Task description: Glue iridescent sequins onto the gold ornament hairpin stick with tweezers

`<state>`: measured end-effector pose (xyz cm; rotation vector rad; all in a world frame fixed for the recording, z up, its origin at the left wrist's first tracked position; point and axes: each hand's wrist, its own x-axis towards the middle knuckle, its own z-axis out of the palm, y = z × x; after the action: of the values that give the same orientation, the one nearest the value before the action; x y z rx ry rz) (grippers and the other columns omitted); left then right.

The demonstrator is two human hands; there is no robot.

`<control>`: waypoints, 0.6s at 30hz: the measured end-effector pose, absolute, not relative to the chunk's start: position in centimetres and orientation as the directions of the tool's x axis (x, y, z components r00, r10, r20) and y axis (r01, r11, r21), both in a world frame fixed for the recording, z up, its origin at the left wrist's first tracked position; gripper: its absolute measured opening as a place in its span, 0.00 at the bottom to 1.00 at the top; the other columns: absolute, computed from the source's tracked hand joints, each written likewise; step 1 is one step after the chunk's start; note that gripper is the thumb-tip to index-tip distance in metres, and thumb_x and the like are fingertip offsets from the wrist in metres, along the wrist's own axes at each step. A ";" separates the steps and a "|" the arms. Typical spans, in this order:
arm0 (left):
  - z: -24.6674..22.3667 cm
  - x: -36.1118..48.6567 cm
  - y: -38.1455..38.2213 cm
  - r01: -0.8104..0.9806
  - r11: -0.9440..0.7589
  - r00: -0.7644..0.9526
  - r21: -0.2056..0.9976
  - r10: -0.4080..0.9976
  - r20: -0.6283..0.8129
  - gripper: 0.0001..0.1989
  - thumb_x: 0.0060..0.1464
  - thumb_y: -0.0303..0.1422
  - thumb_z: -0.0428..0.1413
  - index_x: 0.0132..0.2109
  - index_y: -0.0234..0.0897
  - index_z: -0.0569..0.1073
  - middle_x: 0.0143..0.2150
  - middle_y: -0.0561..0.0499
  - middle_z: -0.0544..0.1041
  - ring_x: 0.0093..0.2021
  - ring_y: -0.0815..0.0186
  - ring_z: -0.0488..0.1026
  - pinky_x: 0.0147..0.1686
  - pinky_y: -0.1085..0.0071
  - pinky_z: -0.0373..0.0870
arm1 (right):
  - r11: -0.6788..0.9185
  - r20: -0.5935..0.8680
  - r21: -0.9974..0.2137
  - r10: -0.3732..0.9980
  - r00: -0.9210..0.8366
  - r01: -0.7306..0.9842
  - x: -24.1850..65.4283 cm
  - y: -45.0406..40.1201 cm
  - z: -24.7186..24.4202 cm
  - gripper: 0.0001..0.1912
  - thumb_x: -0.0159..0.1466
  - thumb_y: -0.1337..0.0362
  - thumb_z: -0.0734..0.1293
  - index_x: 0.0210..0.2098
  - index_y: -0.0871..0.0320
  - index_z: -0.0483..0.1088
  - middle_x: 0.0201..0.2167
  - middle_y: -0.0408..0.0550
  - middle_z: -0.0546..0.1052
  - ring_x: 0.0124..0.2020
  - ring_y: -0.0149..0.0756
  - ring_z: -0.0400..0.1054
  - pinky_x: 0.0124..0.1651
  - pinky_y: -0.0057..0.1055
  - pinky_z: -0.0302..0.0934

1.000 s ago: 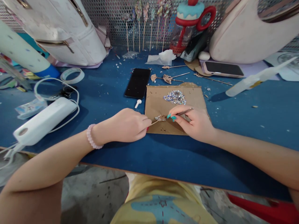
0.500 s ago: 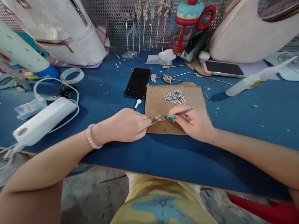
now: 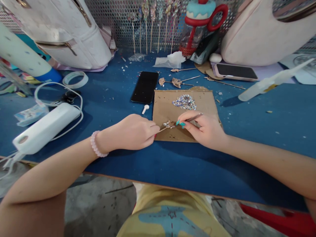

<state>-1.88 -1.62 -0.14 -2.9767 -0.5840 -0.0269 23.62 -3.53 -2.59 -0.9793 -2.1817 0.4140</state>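
Cardboard [image 3: 206, 98]: glittery bits [image 3: 185, 102] (heaped) | left hand [image 3: 135, 132]: stick [image 3: 162, 129] | right hand [image 3: 208, 131]: tool [image 3: 196, 117]

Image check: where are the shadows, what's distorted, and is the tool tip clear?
Head view: soft shadows on the blue table below the right hand and left of the white bottle; head view: the white backpack near the edge looks stretched and leaning; head view: the thin tool has a tip too small and soft to make out.

Blue tabletop [image 3: 138, 163] before a perforated grey panel [image 3: 111, 19], mottled grey floor [image 3: 96, 207] below.
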 end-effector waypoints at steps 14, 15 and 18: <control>-0.1 -1.9 -1.6 0.377 -0.921 0.926 -0.098 0.376 0.032 0.12 0.63 0.32 0.45 0.33 0.37 0.69 0.27 0.52 0.72 0.26 0.65 0.69 0.26 0.67 0.56 | 0.744 0.504 -0.517 0.664 -0.552 0.423 23.8 -3.6 -2.8 0.05 0.66 0.70 0.62 0.38 0.57 0.69 0.35 0.47 0.78 0.35 0.31 0.73 0.38 0.28 0.66; -0.1 -1.9 -1.6 0.378 -0.920 0.926 -0.099 0.377 0.032 0.12 0.63 0.32 0.45 0.33 0.37 0.69 0.27 0.52 0.72 0.26 0.65 0.69 0.26 0.67 0.56 | 0.749 0.501 -0.514 0.658 -0.562 0.418 23.8 -3.6 -2.7 0.05 0.66 0.71 0.62 0.38 0.56 0.69 0.35 0.47 0.78 0.35 0.31 0.74 0.38 0.27 0.66; -0.2 -1.9 -1.5 0.377 -0.920 0.926 -0.104 0.375 0.033 0.11 0.62 0.32 0.46 0.33 0.37 0.69 0.27 0.52 0.72 0.26 0.65 0.69 0.25 0.67 0.56 | 0.744 0.485 -0.516 0.663 -0.570 0.425 23.7 -3.6 -2.6 0.05 0.66 0.70 0.62 0.38 0.56 0.69 0.35 0.47 0.79 0.36 0.31 0.74 0.39 0.27 0.67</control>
<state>-1.90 -1.54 -0.18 -2.9763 -0.5827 -0.0189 23.66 -3.60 -2.62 -0.8139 -2.2596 0.4517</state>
